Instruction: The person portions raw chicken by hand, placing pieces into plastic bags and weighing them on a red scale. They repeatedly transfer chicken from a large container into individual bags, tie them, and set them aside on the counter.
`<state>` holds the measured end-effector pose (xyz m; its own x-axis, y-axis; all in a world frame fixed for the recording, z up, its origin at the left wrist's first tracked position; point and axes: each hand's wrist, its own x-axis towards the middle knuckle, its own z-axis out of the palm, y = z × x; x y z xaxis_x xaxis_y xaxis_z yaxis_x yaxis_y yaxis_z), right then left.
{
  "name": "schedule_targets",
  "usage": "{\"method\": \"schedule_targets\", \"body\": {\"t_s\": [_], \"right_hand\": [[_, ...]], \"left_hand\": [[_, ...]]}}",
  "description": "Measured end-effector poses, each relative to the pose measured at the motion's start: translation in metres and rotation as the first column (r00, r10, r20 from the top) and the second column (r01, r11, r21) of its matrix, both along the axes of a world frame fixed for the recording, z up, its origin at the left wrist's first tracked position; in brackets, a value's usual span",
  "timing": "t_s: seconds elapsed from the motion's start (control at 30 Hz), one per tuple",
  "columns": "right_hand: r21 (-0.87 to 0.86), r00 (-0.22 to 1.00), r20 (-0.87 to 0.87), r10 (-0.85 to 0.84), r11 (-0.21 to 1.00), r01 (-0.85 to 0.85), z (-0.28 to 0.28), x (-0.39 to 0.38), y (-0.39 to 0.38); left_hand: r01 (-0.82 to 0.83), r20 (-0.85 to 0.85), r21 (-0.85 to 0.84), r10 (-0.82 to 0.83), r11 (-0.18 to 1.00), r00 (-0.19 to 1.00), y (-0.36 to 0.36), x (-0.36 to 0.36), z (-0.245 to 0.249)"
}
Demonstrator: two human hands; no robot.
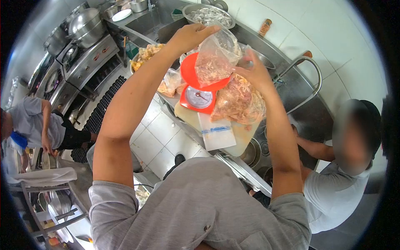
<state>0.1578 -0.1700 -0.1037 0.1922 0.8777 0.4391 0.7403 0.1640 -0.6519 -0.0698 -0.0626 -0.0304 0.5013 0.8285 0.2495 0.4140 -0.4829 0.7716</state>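
A clear plastic bag (214,62) with shredded pale food in its bottom rests on the red pan (190,71) of a kitchen scale (199,97). My left hand (192,37) pinches the bag's upper edge. At the bag's right side is my right hand (255,71), its fingers bent near the plastic; their hold is unclear. Below that hand, a larger bag of orange-pink food (238,101) leans beside the scale on a cutting board (246,137). A stack of flat plastic bags with a blue stripe (218,134) lies in front of the scale.
Bagged food (169,82) lies left of the scale. A metal bowl of greyish food (209,16) stands behind. A curved faucet (317,79) rises over the sink at right. One person (337,191) is close on the right, another (35,121) at far left near the stove (92,56).
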Motion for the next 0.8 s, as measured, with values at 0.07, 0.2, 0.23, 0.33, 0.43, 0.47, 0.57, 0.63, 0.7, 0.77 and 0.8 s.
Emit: {"method": "schedule_targets", "body": {"t_s": [0.07,0.2,0.23,0.33,0.43,0.47,0.57,0.63,0.7,0.77,0.8], "right_hand": [[-0.086,0.998,-0.065,-0.008,0.996,0.003,0.006,-0.023,0.003],[-0.201,0.988,-0.153,-0.018,0.980,-0.014,0.023,-0.031,0.016],[-0.223,0.992,-0.117,-0.039,0.975,0.012,0.026,-0.032,0.018],[-0.158,0.994,-0.090,-0.064,0.986,0.049,0.025,-0.036,0.018],[-0.109,0.992,-0.105,-0.075,0.992,0.064,0.030,-0.045,0.009],[-0.106,0.990,-0.110,-0.083,0.992,0.072,0.032,-0.046,0.007],[-0.081,0.983,-0.165,-0.075,0.995,0.062,0.014,-0.035,0.015],[-0.081,0.984,-0.165,-0.070,0.995,0.058,0.005,-0.028,0.017],[-0.111,0.989,-0.132,-0.065,0.993,0.050,0.006,-0.026,0.016],[-0.170,0.996,-0.067,-0.055,0.985,0.043,0.016,-0.029,0.010],[-0.161,0.995,-0.095,-0.043,0.987,0.027,0.015,-0.028,0.011]], "left_hand": [[0.007,-0.002,-0.018,-0.007,1.000,1.000,0.003,-0.001,-0.006],[0.018,-0.008,-0.039,-0.018,0.999,1.000,0.005,-0.007,-0.010],[0.020,-0.004,-0.055,-0.020,0.998,1.000,0.003,-0.010,-0.010],[0.021,-0.011,-0.087,-0.022,0.996,1.000,0.005,-0.018,-0.015],[0.040,-0.019,-0.081,-0.042,0.996,0.999,0.004,-0.026,-0.021],[0.038,-0.029,-0.079,-0.041,0.996,0.999,0.006,-0.027,-0.023],[0.047,-0.031,-0.064,-0.049,0.997,0.998,0.011,-0.028,-0.028],[0.069,0.005,-0.042,-0.068,0.997,0.998,0.009,-0.029,-0.029],[0.058,0.009,-0.033,-0.058,0.998,0.998,0.007,-0.028,-0.029],[0.049,0.032,-0.045,-0.047,0.998,0.998,0.002,-0.027,-0.027],[0.046,0.054,-0.062,-0.043,0.997,0.998,-0.004,-0.026,-0.024]]}}
